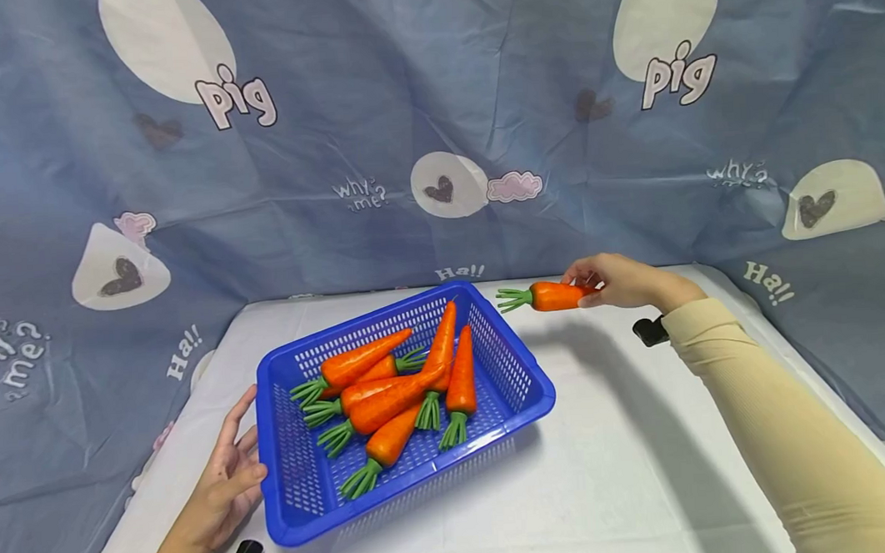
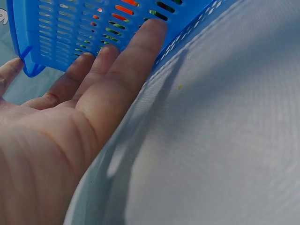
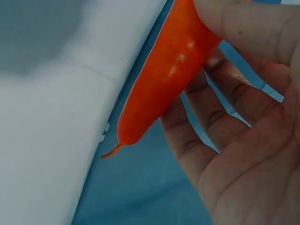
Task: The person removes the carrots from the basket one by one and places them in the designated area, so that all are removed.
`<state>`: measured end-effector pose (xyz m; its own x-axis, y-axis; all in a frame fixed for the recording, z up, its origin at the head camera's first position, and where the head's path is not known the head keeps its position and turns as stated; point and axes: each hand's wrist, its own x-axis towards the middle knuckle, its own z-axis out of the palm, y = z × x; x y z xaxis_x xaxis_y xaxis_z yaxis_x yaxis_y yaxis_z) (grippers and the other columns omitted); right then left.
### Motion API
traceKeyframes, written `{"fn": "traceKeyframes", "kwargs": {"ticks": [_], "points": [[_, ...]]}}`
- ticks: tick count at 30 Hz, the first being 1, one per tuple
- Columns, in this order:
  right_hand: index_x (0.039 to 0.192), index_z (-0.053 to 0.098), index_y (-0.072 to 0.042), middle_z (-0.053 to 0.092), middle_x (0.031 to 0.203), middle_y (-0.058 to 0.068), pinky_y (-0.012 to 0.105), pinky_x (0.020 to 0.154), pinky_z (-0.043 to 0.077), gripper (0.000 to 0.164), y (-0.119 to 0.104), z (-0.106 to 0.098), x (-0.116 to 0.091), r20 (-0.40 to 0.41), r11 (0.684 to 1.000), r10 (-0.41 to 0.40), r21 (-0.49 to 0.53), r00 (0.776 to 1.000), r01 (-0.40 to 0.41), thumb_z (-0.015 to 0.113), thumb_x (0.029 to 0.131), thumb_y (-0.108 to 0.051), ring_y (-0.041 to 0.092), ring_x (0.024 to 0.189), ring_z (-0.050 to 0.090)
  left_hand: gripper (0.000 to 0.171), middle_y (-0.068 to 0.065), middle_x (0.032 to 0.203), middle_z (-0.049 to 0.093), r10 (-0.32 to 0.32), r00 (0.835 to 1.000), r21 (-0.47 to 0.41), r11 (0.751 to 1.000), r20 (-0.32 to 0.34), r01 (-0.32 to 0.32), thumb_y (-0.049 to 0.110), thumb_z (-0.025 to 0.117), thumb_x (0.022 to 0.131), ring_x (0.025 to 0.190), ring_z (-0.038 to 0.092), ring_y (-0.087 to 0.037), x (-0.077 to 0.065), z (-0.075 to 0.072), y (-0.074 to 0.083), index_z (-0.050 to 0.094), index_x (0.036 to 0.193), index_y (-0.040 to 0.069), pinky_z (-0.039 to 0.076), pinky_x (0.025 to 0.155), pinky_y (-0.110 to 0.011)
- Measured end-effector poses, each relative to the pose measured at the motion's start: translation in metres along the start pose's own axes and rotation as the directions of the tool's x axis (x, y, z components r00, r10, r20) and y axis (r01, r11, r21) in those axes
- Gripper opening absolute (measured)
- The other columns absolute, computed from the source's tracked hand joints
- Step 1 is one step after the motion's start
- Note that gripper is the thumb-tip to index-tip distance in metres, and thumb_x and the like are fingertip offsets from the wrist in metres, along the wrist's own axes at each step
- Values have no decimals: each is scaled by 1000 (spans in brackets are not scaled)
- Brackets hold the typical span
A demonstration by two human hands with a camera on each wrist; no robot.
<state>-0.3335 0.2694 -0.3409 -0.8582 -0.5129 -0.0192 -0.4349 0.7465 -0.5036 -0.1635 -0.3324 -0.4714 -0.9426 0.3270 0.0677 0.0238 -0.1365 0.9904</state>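
An orange toy-like carrot point(image 1: 556, 295) with green stalks is held in my right hand point(image 1: 615, 280), above the table to the right of the basket. In the right wrist view the thumb presses one side of the carrot point(image 3: 164, 70) and fingers lie behind it; its thin root tip sticks out. My left hand point(image 1: 224, 480) is at the left side of a blue perforated basket point(image 1: 301, 530). Its thumb touches the rim, and the other fingers rest fairly straight against the slotted outer wall point(image 2: 61, 28). Several carrots point(image 1: 389, 400) lie heaped inside the basket.
A white-covered table point(image 1: 610, 468) lies under the basket. Behind and at the sides hangs a blue-grey printed cloth point(image 1: 402, 86). Dark straps point(image 1: 650, 331) are worn at both wrists. The right arm's shadow falls across the table's right part.
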Motion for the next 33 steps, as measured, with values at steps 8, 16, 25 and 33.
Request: {"fn": "traceKeyframes", "kwargs": {"ticks": [8,16,25,33], "points": [[122,72,-1,75,104,14,62,101,54,32,15,11,1,14,1000,0,-3,1000,0,79,91,2,35,103,72,95,11,157,51,-6,1000,-7,1000,-2,6,12,62,105,136,63,-11,-1,-1,-2,1,171,45,62,100,-42],[122,72,1,75,105,16,60,102,53,33,28,22,2,52,999,41,4,998,-42,77,89,4,35,104,69,95,12,157,50,-15,1000,-2,1000,-19,15,14,63,106,136,63,-10,-1,1,-1,1,170,45,62,100,-41],[118,73,1,73,100,14,57,100,55,31,40,34,9,66,999,37,1,997,-37,77,88,8,30,98,67,95,12,158,50,-10,1000,-1,1000,-19,10,11,62,106,135,64,-10,0,1,0,1,170,45,62,100,-41],[120,72,0,74,106,16,57,102,55,32,43,41,11,85,997,74,-2,994,-74,77,89,5,31,102,68,95,13,157,50,-27,999,13,1000,-34,27,15,63,105,135,64,-10,0,1,1,2,170,46,63,99,-41]]}}
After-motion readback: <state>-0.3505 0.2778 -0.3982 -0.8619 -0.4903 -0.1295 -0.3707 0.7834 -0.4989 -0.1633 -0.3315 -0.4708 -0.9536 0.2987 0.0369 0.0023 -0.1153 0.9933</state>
